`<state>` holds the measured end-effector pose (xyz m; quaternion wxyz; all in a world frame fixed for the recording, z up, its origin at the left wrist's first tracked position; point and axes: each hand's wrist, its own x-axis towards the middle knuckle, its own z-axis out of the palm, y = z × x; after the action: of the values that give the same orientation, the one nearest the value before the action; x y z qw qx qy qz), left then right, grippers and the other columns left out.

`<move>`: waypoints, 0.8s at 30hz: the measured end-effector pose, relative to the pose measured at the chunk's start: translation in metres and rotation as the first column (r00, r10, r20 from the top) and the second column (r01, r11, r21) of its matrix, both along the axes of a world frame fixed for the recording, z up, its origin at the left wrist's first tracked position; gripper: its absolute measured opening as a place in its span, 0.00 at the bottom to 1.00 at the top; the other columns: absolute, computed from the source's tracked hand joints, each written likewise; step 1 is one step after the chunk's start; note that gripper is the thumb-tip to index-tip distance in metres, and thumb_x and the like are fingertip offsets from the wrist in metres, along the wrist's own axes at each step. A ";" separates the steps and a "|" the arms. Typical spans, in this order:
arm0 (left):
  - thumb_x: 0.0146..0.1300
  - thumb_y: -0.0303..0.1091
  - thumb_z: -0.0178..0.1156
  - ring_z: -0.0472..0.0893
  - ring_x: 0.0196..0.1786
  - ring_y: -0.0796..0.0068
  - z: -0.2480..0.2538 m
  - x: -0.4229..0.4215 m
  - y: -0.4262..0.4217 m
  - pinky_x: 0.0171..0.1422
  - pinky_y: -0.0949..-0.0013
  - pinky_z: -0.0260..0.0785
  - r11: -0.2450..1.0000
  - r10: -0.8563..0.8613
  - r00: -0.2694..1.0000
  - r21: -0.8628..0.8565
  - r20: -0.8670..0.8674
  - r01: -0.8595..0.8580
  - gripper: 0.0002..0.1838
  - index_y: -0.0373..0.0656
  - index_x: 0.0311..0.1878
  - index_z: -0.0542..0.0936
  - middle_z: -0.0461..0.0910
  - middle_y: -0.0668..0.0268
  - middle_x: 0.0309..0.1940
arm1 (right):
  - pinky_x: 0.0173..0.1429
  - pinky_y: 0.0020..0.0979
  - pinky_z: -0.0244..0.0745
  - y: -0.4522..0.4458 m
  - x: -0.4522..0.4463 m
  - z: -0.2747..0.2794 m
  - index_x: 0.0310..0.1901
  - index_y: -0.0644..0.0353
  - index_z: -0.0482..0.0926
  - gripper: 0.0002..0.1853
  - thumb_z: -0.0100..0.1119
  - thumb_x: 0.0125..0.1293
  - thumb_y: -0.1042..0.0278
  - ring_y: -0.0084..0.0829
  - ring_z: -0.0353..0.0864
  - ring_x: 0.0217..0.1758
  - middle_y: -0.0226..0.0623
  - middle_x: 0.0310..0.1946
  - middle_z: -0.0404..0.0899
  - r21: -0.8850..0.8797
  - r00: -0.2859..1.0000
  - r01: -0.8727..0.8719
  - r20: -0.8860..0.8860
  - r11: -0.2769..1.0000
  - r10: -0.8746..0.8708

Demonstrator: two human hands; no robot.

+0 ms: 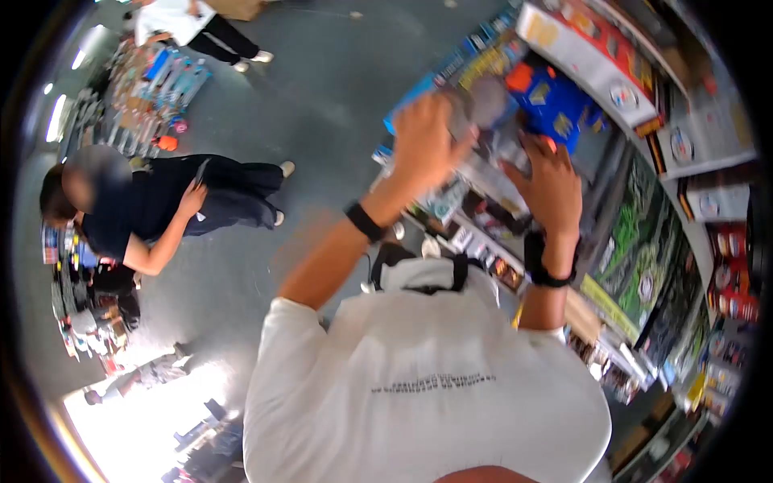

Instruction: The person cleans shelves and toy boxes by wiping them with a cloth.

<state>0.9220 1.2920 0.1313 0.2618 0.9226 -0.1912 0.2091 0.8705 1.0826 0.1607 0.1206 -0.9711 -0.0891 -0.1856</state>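
Observation:
My left hand (427, 138), with a black band at the wrist, is closed at the edge of a blurred grey rounded item (488, 100). Its fingertips are partly hidden, and I cannot make out what kind of item it is. My right hand (551, 183), also wearing a black wristband, has its fingers apart over the shelf goods. Below the grey item, between the two hands, is a shiny greyish packet (506, 146). Beyond my right fingers lies a bright blue package (555, 109) with an orange part.
Red-and-white boxes (596, 60) line the shelf at the upper right. Green-and-black patterned packaging (636, 241) lies right of my right arm. On the left, a person in dark clothes (169, 193) holds a phone-like object; another person (189, 28) stands farther back, near stacked goods (153, 92).

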 end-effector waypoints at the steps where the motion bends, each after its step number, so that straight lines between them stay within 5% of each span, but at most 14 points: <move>1: 0.60 0.47 0.66 0.72 0.60 0.48 -0.001 -0.008 -0.006 0.66 0.47 0.60 1.000 -0.029 0.998 0.011 0.061 0.029 0.28 0.39 0.56 0.73 0.73 0.49 0.54 | 0.51 0.43 0.80 0.001 0.001 -0.001 0.50 0.54 0.84 0.23 0.67 0.60 0.46 0.41 0.79 0.52 0.32 0.50 0.82 -0.010 1.000 0.015 -0.025 1.000 -0.015; 3: 0.59 0.46 0.67 0.72 0.60 0.49 0.004 -0.026 -0.012 0.68 0.47 0.58 0.999 -0.039 0.992 0.025 0.118 0.036 0.28 0.40 0.57 0.73 0.73 0.50 0.55 | 0.51 0.44 0.80 -0.004 0.000 0.001 0.49 0.56 0.84 0.23 0.68 0.59 0.48 0.42 0.79 0.52 0.32 0.49 0.82 -0.023 0.999 0.010 -0.052 1.000 -0.011; 5: 0.57 0.44 0.68 0.71 0.63 0.50 0.008 -0.032 -0.022 0.70 0.48 0.55 0.973 -0.219 0.966 -0.042 0.135 0.226 0.28 0.42 0.58 0.73 0.72 0.51 0.58 | 0.51 0.45 0.80 -0.019 0.000 0.001 0.46 0.56 0.85 0.21 0.69 0.58 0.49 0.43 0.78 0.52 0.31 0.49 0.82 -0.069 0.954 -0.015 -0.301 0.998 -0.006; 8: 0.54 0.40 0.69 0.71 0.61 0.51 0.016 -0.021 -0.020 0.66 0.48 0.59 0.978 -0.205 0.963 0.069 0.177 0.195 0.30 0.42 0.60 0.73 0.73 0.52 0.56 | 0.50 0.46 0.80 -0.018 -0.001 -0.005 0.44 0.55 0.85 0.21 0.70 0.57 0.47 0.43 0.77 0.52 0.31 0.48 0.81 0.025 0.991 -0.034 -0.130 0.999 0.037; 9: 0.54 0.40 0.69 0.71 0.61 0.51 0.015 -0.017 -0.022 0.66 0.48 0.59 0.979 -0.198 0.966 0.070 0.167 0.189 0.30 0.42 0.60 0.73 0.73 0.52 0.56 | 0.51 0.44 0.80 -0.013 -0.002 0.001 0.44 0.54 0.85 0.21 0.69 0.57 0.47 0.43 0.77 0.53 0.29 0.52 0.81 0.013 0.979 0.024 -0.201 1.000 -0.021; 11: 0.53 0.37 0.69 0.72 0.56 0.48 0.017 -0.001 -0.023 0.60 0.48 0.62 0.973 0.077 0.996 -0.214 -0.035 -0.083 0.32 0.41 0.62 0.71 0.73 0.51 0.54 | 0.52 0.43 0.80 -0.015 -0.001 0.001 0.45 0.53 0.85 0.21 0.69 0.57 0.47 0.43 0.77 0.54 0.29 0.54 0.80 0.039 0.985 0.014 -0.170 0.999 -0.007; 14: 0.53 0.35 0.68 0.72 0.52 0.46 0.017 0.012 -0.037 0.55 0.48 0.63 0.947 0.198 0.980 -0.263 0.036 -0.182 0.32 0.40 0.63 0.70 0.73 0.50 0.52 | 0.53 0.42 0.80 -0.018 -0.002 0.000 0.46 0.52 0.85 0.22 0.69 0.57 0.47 0.42 0.77 0.55 0.29 0.58 0.79 0.086 0.989 0.000 -0.151 0.996 0.013; 19: 0.50 0.31 0.67 0.71 0.56 0.46 0.022 -0.013 -0.069 0.59 0.52 0.63 0.988 -0.072 0.987 -0.127 0.141 0.090 0.37 0.41 0.67 0.69 0.72 0.50 0.54 | 0.53 0.44 0.80 -0.022 -0.002 -0.002 0.46 0.51 0.86 0.22 0.70 0.54 0.48 0.43 0.77 0.54 0.32 0.52 0.83 0.136 0.984 0.011 -0.176 0.991 0.013; 22: 0.47 0.29 0.68 0.72 0.56 0.51 0.013 -0.011 -0.064 0.61 0.52 0.61 0.899 -0.277 0.950 -0.312 0.142 0.308 0.38 0.44 0.66 0.72 0.74 0.55 0.53 | 0.51 0.44 0.80 -0.026 -0.002 -0.010 0.45 0.51 0.86 0.21 0.70 0.54 0.47 0.44 0.78 0.54 0.33 0.51 0.83 0.077 0.981 0.012 -0.196 0.997 0.003; 24: 0.46 0.27 0.67 0.73 0.57 0.53 0.015 0.000 -0.047 0.60 0.54 0.63 0.936 -0.222 0.969 -0.256 0.106 0.242 0.35 0.45 0.64 0.75 0.76 0.56 0.52 | 0.51 0.43 0.81 -0.021 -0.003 -0.004 0.44 0.52 0.86 0.21 0.69 0.55 0.46 0.42 0.78 0.54 0.31 0.53 0.82 0.076 0.988 -0.002 -0.157 0.997 0.014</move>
<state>0.9217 1.2448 0.1460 0.3993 0.8413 -0.2784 0.2351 0.8676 1.0613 0.1567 0.1646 -0.9771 -0.0763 -0.1111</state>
